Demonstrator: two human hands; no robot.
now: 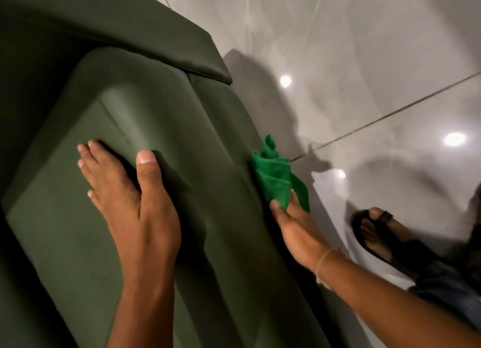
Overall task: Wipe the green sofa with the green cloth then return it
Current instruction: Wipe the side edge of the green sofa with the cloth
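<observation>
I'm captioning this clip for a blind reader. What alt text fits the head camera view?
A person's right hand presses a crumpled green cloth against the front edge of a green sofa, while the left hand rests flat on its seat cushion. A sandalled foot stands on glossy grey floor tiles.

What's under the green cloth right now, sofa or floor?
The green cloth is pressed by the right hand against the outer front edge of the green sofa. Its loose corner hangs out over the tiled floor. The fabric directly beneath the cloth is covered.
</observation>
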